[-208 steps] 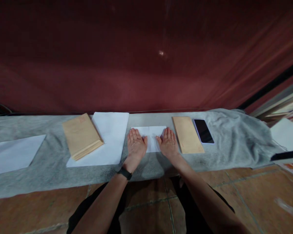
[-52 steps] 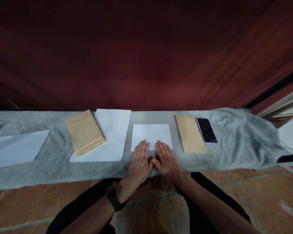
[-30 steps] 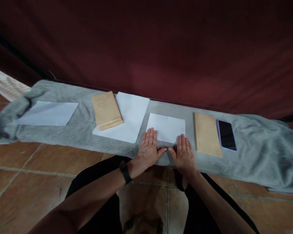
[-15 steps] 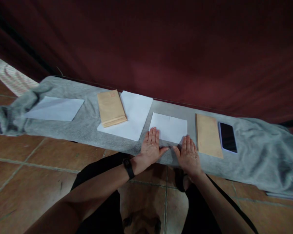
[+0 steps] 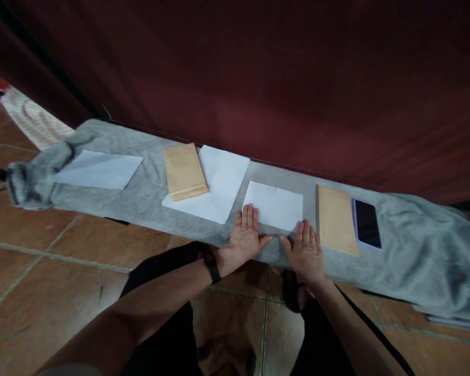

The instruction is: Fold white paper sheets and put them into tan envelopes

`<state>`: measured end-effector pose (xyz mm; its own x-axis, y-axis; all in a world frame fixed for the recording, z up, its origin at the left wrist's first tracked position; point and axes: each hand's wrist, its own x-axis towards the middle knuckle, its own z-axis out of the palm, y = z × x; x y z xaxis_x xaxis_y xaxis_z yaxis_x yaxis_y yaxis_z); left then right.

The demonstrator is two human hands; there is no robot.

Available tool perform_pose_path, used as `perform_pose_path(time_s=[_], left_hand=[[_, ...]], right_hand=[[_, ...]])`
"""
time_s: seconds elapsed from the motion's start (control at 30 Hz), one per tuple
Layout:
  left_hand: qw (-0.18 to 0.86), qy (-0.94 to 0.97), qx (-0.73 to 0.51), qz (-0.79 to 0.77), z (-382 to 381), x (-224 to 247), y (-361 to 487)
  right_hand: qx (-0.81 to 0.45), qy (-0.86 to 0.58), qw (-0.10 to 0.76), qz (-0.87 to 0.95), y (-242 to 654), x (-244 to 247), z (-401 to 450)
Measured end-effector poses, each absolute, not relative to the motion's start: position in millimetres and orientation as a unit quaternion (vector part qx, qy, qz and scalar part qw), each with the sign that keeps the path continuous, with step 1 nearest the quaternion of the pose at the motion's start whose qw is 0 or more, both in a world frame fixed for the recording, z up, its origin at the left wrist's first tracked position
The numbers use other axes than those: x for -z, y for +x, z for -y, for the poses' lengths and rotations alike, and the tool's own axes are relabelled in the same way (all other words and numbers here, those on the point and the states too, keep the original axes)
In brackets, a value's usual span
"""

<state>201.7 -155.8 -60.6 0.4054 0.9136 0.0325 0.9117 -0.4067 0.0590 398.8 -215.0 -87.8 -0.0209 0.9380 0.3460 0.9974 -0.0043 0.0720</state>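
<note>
A small white sheet of paper (image 5: 277,204), perhaps folded, lies flat in front of me on the grey cloth. My left hand (image 5: 246,237) rests palm down, fingertips over the paper's near left corner, thumb pointing inward. At the near right corner my right hand (image 5: 306,255) is also flat, its fingertips at the edge. Both hands have their thumbs spread and grip nothing. Just right of the paper is a stack of brown envelopes (image 5: 337,219). To the left, another stack of brown envelopes (image 5: 185,171) overlaps larger white sheets (image 5: 225,177).
A phone (image 5: 367,223) with a dark screen lies beside the right envelopes. More white paper (image 5: 100,169) is at the far left. The grey cloth (image 5: 149,209) covers a narrow bench-like surface, bunched at both ends. A dark red curtain-like backdrop (image 5: 258,94) stands right behind it.
The camera view has shifted slightly, so everything appears a little to the right. Both hands stay flat at the paper's near edge, with no clear movement against it.
</note>
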Motion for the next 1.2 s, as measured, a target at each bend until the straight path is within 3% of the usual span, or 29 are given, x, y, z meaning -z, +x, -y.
perform_pose_path(time_s=[0.17,0.33,0.67,1.2], left_hand=[[0.013,0.839,-0.036,-0.543,155,60,199],[0.003,0.885,-0.121,-0.450,151,57,198],[0.039,0.908,-0.121,-0.398,134,75,225],[0.053,0.871,-0.083,-0.481,81,66,229]], right_hand=[[0.137,-0.701,0.112,0.691,398,88,216],[0.097,-0.705,0.130,0.690,398,78,205],[-0.097,-0.658,0.168,0.728,377,72,162],[-0.004,-0.703,0.096,0.705,386,74,126]])
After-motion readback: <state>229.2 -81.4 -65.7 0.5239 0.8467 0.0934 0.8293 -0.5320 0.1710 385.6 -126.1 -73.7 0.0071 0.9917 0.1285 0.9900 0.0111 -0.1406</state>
